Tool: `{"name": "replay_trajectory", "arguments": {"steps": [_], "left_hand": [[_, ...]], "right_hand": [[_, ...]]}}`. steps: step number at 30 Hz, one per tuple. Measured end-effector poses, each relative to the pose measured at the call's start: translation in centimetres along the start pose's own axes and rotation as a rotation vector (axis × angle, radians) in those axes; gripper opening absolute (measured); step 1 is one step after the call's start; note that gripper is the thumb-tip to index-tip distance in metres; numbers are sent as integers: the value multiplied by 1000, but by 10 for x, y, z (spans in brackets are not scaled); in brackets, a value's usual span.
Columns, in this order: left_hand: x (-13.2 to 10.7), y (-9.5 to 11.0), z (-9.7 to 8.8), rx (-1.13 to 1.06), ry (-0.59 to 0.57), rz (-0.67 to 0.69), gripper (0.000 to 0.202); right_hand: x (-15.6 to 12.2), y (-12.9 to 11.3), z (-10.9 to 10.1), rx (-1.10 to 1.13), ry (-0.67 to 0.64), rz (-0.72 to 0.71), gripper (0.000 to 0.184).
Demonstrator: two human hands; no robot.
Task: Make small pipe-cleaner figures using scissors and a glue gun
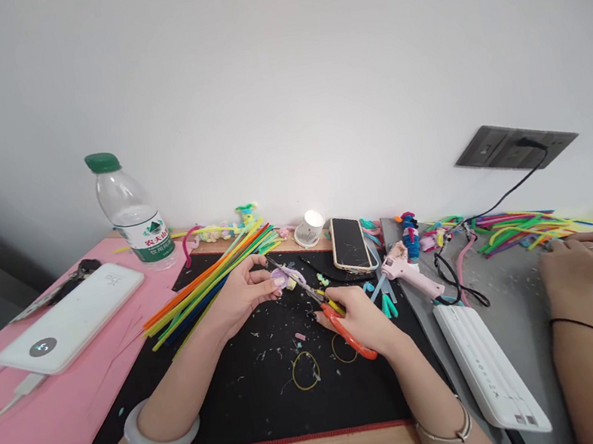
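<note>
Purple fuzzy bit [283, 275] sits near 12 o'clock on the black mat [239, 416]. Its left hand [254, 287] comes from 9 o'clock, pinching the bit between thumb and finger. At 4 o'clock, the right hand [361, 310] grips orange-handled scissors [349, 333], blades right by the bit. I can't tell if they bite it. It looks like trimming time; the next snip calls for keeping those fingertips away from the blades.
</note>
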State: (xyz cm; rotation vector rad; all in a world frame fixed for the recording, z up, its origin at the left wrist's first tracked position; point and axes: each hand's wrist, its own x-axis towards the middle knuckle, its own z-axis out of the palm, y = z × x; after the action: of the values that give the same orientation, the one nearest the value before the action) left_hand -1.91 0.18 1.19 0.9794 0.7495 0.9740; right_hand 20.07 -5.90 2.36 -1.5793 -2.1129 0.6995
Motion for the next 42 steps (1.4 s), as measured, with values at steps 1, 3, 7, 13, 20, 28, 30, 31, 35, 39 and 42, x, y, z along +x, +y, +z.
{"name": "replay_trajectory", "arguments": {"steps": [1,3,7,13,20,28,30,31,35,39,42], "left_hand": [[0,1,0,12,1,-2,43],[-1,2,0,21,9,0,42],[-1,2,6,-57,59,15,42],[-1,-2,15,-176,143,64,42],[1,-5,16,-151,226,67,40],[0,0,8,-44,154,102,45],[0,0,5,1,110,81,44],[0,0,4,25,86,63,44],[0,1,0,99,18,-15,47],[-3,7,-2,150,-7,-84,49],[-4,9,-3,159,-16,-107,50]], "right_hand": [[0,0,0,-3,0,1,34],[0,1,0,-2,10,8,34],[2,2,3,18,69,43,37],[4,1,7,40,107,64,37],[6,-2,7,21,85,38,33],[3,3,2,-68,74,29,28],[3,3,-1,-86,62,18,28],[2,3,-3,-90,58,13,28],[1,3,-7,-105,44,11,29],[0,4,-9,-103,31,24,35],[-1,4,-11,-79,16,30,38]]}}
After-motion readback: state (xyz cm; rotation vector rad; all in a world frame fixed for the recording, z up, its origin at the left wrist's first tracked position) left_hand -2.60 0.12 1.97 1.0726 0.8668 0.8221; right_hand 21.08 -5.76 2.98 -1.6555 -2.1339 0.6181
